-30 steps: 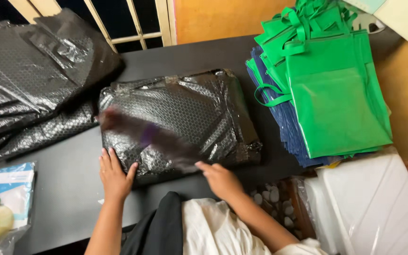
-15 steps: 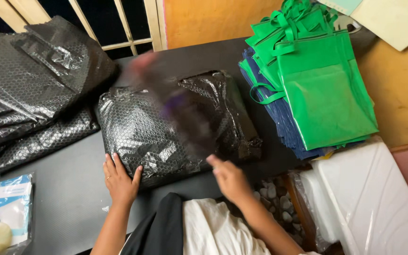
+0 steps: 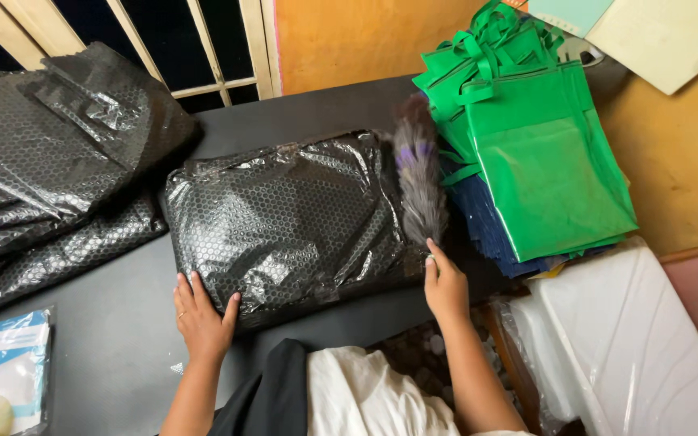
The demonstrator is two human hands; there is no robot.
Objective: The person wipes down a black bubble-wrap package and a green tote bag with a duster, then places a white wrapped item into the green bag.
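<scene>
Two hands: left hand (image 3: pixel 202 323) flat on black bubble-wrapped package (image 3: pixel 288 220), right-hand fingers (image 3: pixel 432 262) gripping feather duster (image 3: pixel 419 182).

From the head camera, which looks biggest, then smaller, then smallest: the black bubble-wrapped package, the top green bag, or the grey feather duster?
1. Black bubble-wrapped package, largest.
2. Top green bag, somewhat smaller, though its lower edge overlaps other bags.
3. Grey feather duster, clearly smallest; the right hand holds its base.

My black table (image 3: pixel 82 379) carries a wrapped parcel (image 3: pixel 284 222) mid-frame, black wrap (image 3: pixel 50 161) upper left, green bags (image 3: pixel 539 153) upper right.
</scene>
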